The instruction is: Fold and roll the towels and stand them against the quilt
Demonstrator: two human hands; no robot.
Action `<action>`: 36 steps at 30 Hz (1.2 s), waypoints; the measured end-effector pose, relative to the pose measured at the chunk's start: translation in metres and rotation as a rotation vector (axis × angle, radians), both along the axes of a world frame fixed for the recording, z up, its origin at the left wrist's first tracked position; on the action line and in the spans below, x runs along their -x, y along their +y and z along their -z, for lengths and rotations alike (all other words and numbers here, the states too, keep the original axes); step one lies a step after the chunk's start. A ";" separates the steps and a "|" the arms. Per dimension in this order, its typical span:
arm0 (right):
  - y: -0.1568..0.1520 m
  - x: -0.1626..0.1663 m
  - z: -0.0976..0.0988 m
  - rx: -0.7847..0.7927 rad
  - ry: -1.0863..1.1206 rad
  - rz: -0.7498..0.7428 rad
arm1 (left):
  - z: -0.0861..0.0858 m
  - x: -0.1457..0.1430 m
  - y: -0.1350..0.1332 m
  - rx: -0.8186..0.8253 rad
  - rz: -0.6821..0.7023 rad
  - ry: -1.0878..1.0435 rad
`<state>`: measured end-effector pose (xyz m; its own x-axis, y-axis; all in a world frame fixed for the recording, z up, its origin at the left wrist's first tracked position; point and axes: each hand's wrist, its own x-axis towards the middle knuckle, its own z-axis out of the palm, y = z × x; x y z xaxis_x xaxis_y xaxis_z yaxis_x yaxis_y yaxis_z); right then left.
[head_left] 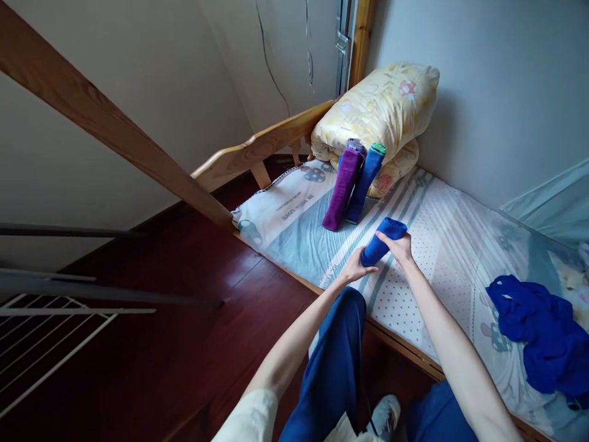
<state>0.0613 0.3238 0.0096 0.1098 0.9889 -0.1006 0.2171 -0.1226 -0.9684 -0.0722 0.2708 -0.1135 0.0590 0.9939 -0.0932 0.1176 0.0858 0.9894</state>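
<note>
A rolled blue cloth (383, 240) lies tilted on the bed sheet (442, 245), held at both ends. My left hand (355, 268) cups its lower end and my right hand (398, 247) grips its upper end from the right. Both hands are closed on the roll. A purple roll (343, 186) and a blue roll (364, 183) stand leaning against a folded yellow quilt (377, 110) at the head of the bed, a short way beyond my hands.
A crumpled blue garment (543, 334) lies on the sheet at the right. A wooden bed rail (257, 150) and a slanted wooden beam (105, 129) run along the left. Dark red floor (184, 319) and a white wire rack (50, 344) are at the left.
</note>
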 end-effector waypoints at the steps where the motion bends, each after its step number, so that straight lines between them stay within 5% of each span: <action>1: 0.010 0.013 -0.001 -0.010 0.016 0.003 | 0.003 0.003 0.006 -0.019 -0.059 0.043; 7: 0.070 0.072 0.000 -0.110 0.041 -0.050 | 0.009 0.018 0.066 -0.001 -0.374 0.192; 14: 0.140 0.098 0.030 -0.213 0.046 -0.127 | 0.019 0.043 0.122 0.070 -0.421 0.281; 26: 0.182 0.100 0.076 -0.209 0.056 -0.150 | 0.059 0.035 0.143 0.016 -0.459 0.320; 36: 0.186 0.101 0.087 -0.170 0.010 -0.142 | 0.050 0.036 0.141 -0.014 -0.431 0.337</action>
<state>-0.0401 0.5100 -0.0775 -0.0316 0.9972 0.0685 0.2113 0.0736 -0.9747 -0.1083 0.4115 -0.1630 -0.3843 0.9229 -0.0229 0.3853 0.1828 0.9045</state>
